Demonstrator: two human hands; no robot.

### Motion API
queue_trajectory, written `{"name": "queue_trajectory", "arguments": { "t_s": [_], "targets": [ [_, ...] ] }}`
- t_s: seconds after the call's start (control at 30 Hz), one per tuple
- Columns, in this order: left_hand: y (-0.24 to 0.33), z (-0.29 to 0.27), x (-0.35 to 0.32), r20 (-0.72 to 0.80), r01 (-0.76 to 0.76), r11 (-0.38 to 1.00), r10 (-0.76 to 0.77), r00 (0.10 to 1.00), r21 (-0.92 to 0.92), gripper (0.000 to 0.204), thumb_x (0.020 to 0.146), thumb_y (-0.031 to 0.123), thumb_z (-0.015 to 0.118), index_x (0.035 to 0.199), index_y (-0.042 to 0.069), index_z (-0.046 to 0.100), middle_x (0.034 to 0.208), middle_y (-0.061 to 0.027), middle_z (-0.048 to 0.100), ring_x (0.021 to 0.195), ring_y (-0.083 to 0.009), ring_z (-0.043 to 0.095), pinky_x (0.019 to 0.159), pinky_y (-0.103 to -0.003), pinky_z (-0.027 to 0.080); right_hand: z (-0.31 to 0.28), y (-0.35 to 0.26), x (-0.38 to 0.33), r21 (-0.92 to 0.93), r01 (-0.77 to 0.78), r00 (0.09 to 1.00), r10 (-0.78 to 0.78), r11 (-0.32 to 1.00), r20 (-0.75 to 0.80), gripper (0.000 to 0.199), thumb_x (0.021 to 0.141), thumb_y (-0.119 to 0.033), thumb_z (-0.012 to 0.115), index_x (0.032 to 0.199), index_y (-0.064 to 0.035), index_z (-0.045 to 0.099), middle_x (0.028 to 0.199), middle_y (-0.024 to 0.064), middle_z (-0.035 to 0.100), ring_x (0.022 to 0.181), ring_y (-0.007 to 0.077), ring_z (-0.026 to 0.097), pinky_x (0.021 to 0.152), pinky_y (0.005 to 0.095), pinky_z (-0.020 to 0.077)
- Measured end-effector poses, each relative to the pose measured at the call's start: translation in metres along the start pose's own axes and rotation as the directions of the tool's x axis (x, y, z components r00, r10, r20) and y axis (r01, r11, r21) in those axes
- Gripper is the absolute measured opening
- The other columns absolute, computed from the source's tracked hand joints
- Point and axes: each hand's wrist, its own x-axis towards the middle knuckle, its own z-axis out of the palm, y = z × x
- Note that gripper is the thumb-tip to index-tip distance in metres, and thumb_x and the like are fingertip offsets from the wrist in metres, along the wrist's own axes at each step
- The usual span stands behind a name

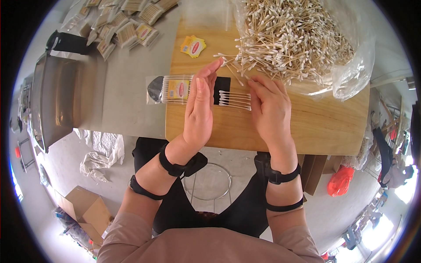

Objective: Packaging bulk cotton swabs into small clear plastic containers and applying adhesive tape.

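Note:
My left hand [201,107] stands on its edge across a black strip [222,84], fingers stretched and thumb raised, holding nothing. To its left lies a clear bag [169,88] of cotton swabs with a yellow-and-red label card and a dark rounded end. Right of that hand, a short row of loose cotton swabs [234,100] lies side by side, partly over the black strip. My right hand [271,109] is at the row's right end, its bent fingers closed together beside the edge of the swab heap [298,39]. What those fingertips hold, if anything, is hidden.
The heap rests on a clear plastic sheet [357,72] on the wooden board [210,131]. Label cards [193,46] lie at the board's far left. Several filled swab packs [127,33] are piled on the grey table, near a metal box-like object [59,94]. A stool [207,182] is below.

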Motion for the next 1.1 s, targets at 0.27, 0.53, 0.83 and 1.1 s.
{"name": "queue_trajectory", "arguments": {
  "t_s": [0.27,0.53,0.83,1.1],
  "targets": [
    [0.000,-0.004,0.003,-0.033,-0.010,0.999,0.009,0.999,-0.032,0.048,0.110,0.033,0.026,0.142,0.001,0.040,0.149,-0.0161,0.042,0.141,-0.0234,0.037,0.120,-0.037,0.022,0.013,-0.008,0.011,-0.007,-0.072,0.997,0.072,0.997,-0.024,0.016,0.079,-0.001,0.071,0.093,-0.0031,0.064,0.095,0.0122,0.065,0.090,0.0346,0.061,0.077,0.0427,0.0503],
    [0.001,-0.007,0.002,-0.032,-0.055,0.998,0.054,0.998,-0.026,0.046,0.110,0.030,0.024,0.141,0.001,0.042,0.148,-0.0163,0.044,0.140,-0.0236,0.038,0.120,-0.037,0.023,0.021,-0.010,0.017,-0.121,-0.121,0.992,0.123,0.985,0.006,0.013,0.077,-0.006,0.072,0.082,-0.0050,0.060,0.086,0.0108,0.058,0.088,0.0335,0.060,0.075,0.0444,0.0501],
    [0.006,-0.007,0.004,-0.017,-0.007,1.000,0.007,1.000,0.021,0.049,0.110,0.036,0.026,0.141,0.001,0.043,0.146,-0.0111,0.045,0.139,-0.0211,0.037,0.120,-0.036,0.023,-0.005,0.001,0.008,-0.050,-0.110,0.992,0.114,0.993,0.064,0.010,0.074,-0.002,0.073,0.079,-0.0049,0.066,0.083,0.0100,0.056,0.086,0.0326,0.059,0.072,0.0432,0.0491],
    [0.001,-0.006,0.006,0.041,0.028,0.944,-0.044,0.998,0.329,0.028,0.104,0.012,0.048,0.129,0.002,0.055,0.127,-0.0102,0.058,0.118,-0.0249,0.055,0.101,-0.038,0.043,-0.012,0.008,0.004,-0.052,-0.127,0.987,0.132,0.991,0.093,0.009,0.074,-0.001,0.073,0.080,-0.0048,0.067,0.084,0.0089,0.059,0.086,0.0314,0.059,0.072,0.0428,0.0494]
  ]
}}
